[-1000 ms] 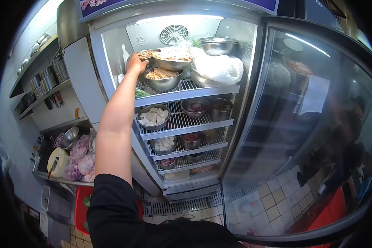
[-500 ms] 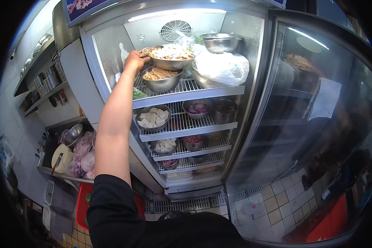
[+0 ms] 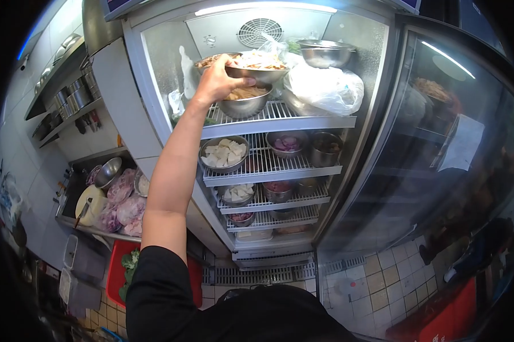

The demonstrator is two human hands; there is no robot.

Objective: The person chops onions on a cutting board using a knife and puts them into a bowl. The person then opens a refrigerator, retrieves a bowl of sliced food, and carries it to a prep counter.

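Note:
My left hand (image 3: 218, 82) reaches up to the top shelf of a lit fridge. Its fingers curl over the left rim of a metal bowl (image 3: 262, 74) heaped with pale sliced food, while the thumb presses beneath. That bowl rests partly on a lower metal bowl (image 3: 244, 107) of yellowish strips. Behind the hand, another bowl of brownish food (image 3: 210, 60) is partly hidden. To the right sit a white plastic bag (image 3: 328, 90) and a covered metal bowl (image 3: 326, 55). My right hand is out of view.
Lower wire shelves (image 3: 268, 178) hold bowls of white chunks (image 3: 225, 154) and purple slices (image 3: 286, 143). The glass door (image 3: 405, 188) stands open at right. At left are a sink (image 3: 69, 214) with bagged food and a red crate (image 3: 115, 268) with greens.
My left hand has shifted right, from the brownish food's bowl to the rim of the heaped bowl. The camera view has turned slightly, so the fridge appears further right.

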